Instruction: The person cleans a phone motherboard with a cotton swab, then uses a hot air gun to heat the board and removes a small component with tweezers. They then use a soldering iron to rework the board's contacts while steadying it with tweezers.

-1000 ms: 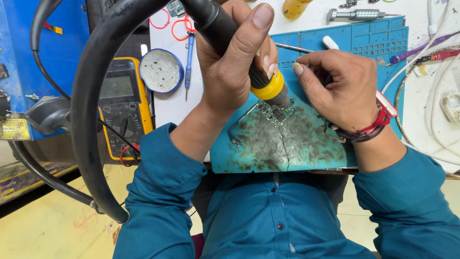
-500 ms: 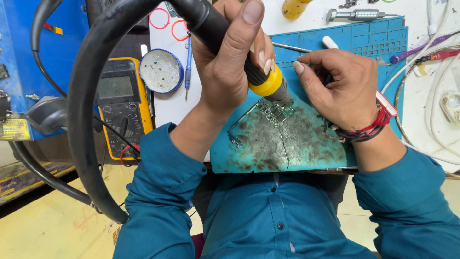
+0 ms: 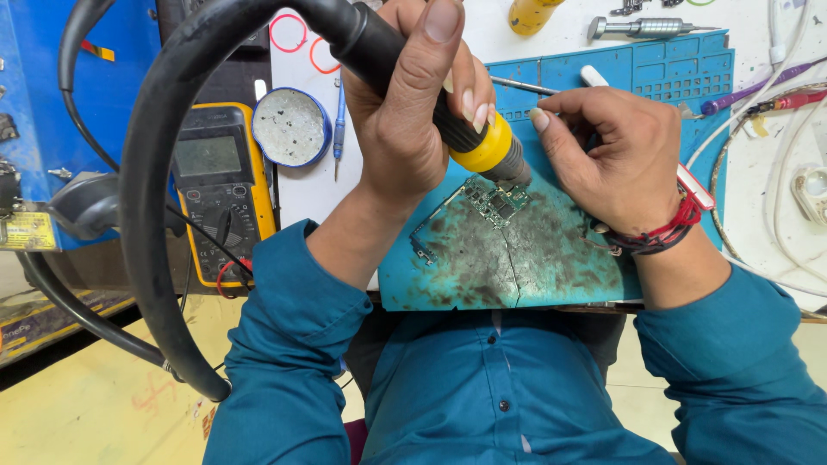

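My left hand (image 3: pixel 405 129) grips the black handle of a hot-air tool (image 3: pixel 478 146) with a yellow ring. Its metal nozzle points down at a small green circuit board (image 3: pixel 491 202) lying on a stained teal work mat (image 3: pixel 551 258). A thick black hose (image 3: pixel 146 215) loops from the handle round to the left. My right hand (image 3: pixel 620 155), with red thread bands at the wrist, rests on the mat just right of the board, fingers curled. A thin metal rod (image 3: pixel 517 85) pokes out by its fingertips. I cannot tell whether the hand holds it.
A yellow multimeter (image 3: pixel 215 189) and a round blue-rimmed tin (image 3: pixel 291 127) lie left of the mat, a blue box (image 3: pixel 34 103) beyond them. A metal driver (image 3: pixel 637 27) and a yellow handle (image 3: pixel 534 13) sit at the back. White cables (image 3: pixel 775 172) curl at the right.
My left hand has shifted the hot-air handle slightly over the board. The right hand has stayed almost still.
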A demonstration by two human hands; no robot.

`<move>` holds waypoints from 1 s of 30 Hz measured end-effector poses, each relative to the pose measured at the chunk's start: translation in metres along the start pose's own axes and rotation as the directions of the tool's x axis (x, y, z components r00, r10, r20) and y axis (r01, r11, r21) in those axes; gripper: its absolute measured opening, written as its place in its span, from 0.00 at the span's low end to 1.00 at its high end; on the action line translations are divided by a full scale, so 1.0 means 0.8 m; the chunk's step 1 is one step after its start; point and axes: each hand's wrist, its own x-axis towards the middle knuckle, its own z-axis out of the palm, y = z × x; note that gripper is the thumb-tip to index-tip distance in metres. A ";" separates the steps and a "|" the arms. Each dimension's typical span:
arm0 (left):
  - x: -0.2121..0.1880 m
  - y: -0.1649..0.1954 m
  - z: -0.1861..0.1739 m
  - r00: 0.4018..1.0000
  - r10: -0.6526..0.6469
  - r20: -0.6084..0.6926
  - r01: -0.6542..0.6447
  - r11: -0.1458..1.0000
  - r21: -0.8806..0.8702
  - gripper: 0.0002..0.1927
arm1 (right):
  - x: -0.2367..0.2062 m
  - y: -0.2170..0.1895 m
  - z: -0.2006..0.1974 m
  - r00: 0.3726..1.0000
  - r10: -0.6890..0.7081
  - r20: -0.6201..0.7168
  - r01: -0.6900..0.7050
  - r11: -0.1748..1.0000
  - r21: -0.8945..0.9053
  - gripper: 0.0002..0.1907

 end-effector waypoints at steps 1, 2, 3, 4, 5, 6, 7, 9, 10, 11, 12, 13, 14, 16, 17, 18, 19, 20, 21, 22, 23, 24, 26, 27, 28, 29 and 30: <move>-0.001 0.000 0.000 1.000 -0.003 0.009 0.003 1.000 -0.008 0.16 | 0.000 0.000 0.000 1.000 0.004 0.001 -0.004 1.000 -0.003 0.04; -0.001 0.001 -0.001 1.000 -0.009 0.017 0.009 1.000 -0.016 0.16 | 0.000 0.000 0.000 1.000 0.008 0.002 -0.008 1.000 -0.005 0.04; -0.001 0.001 -0.001 1.000 -0.014 0.023 0.015 1.000 -0.019 0.17 | 0.000 -0.001 0.000 1.000 0.013 0.004 -0.013 1.000 -0.008 0.05; -0.001 0.000 -0.001 0.999 -0.019 0.028 0.020 1.000 -0.022 0.17 | 0.001 -0.001 0.000 1.000 0.010 0.003 -0.010 1.000 -0.005 0.04; -0.001 0.000 -0.001 0.999 -0.022 0.031 0.023 1.000 -0.019 0.17 | 0.001 -0.001 -0.001 1.000 0.006 0.003 -0.006 1.000 -0.002 0.04; -0.001 0.000 -0.001 0.999 -0.023 0.035 0.024 1.000 -0.014 0.17 | 0.001 -0.001 -0.001 1.000 0.003 0.003 -0.003 1.000 0.000 0.03; 0.000 0.000 -0.001 0.999 -0.024 0.038 0.024 1.000 -0.008 0.16 | 0.002 -0.002 -0.001 1.000 0.006 0.005 -0.006 1.000 0.001 0.04; 0.000 0.001 -0.001 0.999 -0.021 0.043 0.020 1.000 0.005 0.15 | 0.002 -0.003 -0.001 1.000 0.012 0.009 -0.012 1.000 0.003 0.05; 0.000 0.001 -0.001 0.999 -0.018 0.045 0.018 1.000 0.011 0.15 | 0.002 -0.003 -0.002 1.000 0.010 0.008 -0.010 1.000 0.002 0.05; 0.000 0.001 0.000 0.999 -0.016 0.045 0.015 1.000 0.013 0.15 | 0.002 -0.003 -0.002 1.000 0.007 0.007 -0.007 1.000 0.001 0.05; 0.000 0.002 0.000 0.999 -0.014 0.045 0.014 1.000 0.015 0.15 | 0.001 -0.003 -0.002 1.000 0.005 0.006 -0.005 1.000 0.001 0.05; 0.000 0.002 0.000 0.999 -0.013 0.044 0.012 1.000 0.017 0.15 | 0.001 -0.003 -0.002 1.000 0.007 0.006 -0.007 1.000 0.000 0.05; 0.000 0.002 0.000 0.999 -0.012 0.043 0.011 1.000 0.019 0.15 | 0.001 -0.003 -0.002 1.000 0.009 0.007 -0.009 1.000 -0.001 0.05; 0.000 0.001 0.001 0.999 -0.008 0.041 0.007 1.000 0.022 0.14 | 0.001 -0.003 -0.002 1.000 0.006 0.004 -0.006 1.000 -0.004 0.04; 0.000 0.001 0.001 0.999 -0.005 0.041 0.004 1.000 0.024 0.14 | 0.001 -0.003 -0.002 1.000 0.002 0.002 -0.002 1.000 -0.005 0.04; -0.001 0.000 0.001 0.999 -0.004 0.039 0.002 1.000 0.026 0.15 | 0.001 -0.002 -0.002 1.000 -0.003 0.000 0.003 1.000 -0.006 0.03; -0.001 0.000 0.001 0.999 -0.002 0.038 0.001 1.000 0.028 0.15 | 0.001 -0.002 -0.002 1.000 -0.001 0.001 0.001 1.000 -0.007 0.04; -0.001 0.000 0.001 0.999 -0.002 0.036 0.001 1.000 0.029 0.16 | 0.001 -0.002 -0.002 1.000 0.000 0.001 0.000 1.000 -0.008 0.05; -0.001 0.000 0.001 0.999 -0.006 0.038 0.005 1.000 0.025 0.17 | 0.001 -0.002 -0.002 1.000 0.002 0.001 -0.002 1.000 -0.009 0.05; -0.001 -0.001 0.001 0.999 -0.010 0.040 0.009 1.000 0.022 0.17 | 0.001 -0.002 -0.002 1.000 0.003 0.000 -0.003 1.000 -0.012 0.05; -0.001 -0.001 0.001 0.999 -0.018 0.045 0.017 1.000 0.014 0.17 | 0.001 -0.002 -0.002 1.000 0.006 -0.001 -0.006 1.000 -0.016 0.05; -0.001 -0.001 0.001 0.998 -0.035 0.046 0.035 0.999 0.005 0.17 | 0.001 -0.002 -0.002 1.000 0.008 -0.001 -0.008 1.000 -0.019 0.05; -0.002 0.000 0.000 0.996 -0.079 0.044 0.080 0.997 -0.014 0.15 | 0.002 -0.002 -0.002 1.000 0.010 0.000 -0.010 1.000 -0.016 0.04; -0.002 0.000 0.000 0.995 -0.084 0.044 0.085 0.996 -0.014 0.15 | 0.002 -0.002 -0.002 1.000 0.008 0.000 -0.008 1.000 -0.014 0.03; -0.003 0.000 0.000 0.995 -0.089 0.045 0.090 0.996 -0.015 0.15 | 0.002 -0.002 -0.002 1.000 0.008 0.002 -0.007 1.000 -0.011 0.04; -0.003 -0.001 0.000 0.996 -0.074 0.049 0.075 0.997 -0.008 0.15 | 0.002 -0.002 -0.003 1.000 0.007 0.004 -0.007 1.000 -0.009 0.04; -0.002 -0.001 0.000 0.997 -0.061 0.057 0.061 0.998 0.000 0.15 | 0.002 -0.002 -0.003 1.000 0.007 0.005 -0.007 1.000 -0.007 0.05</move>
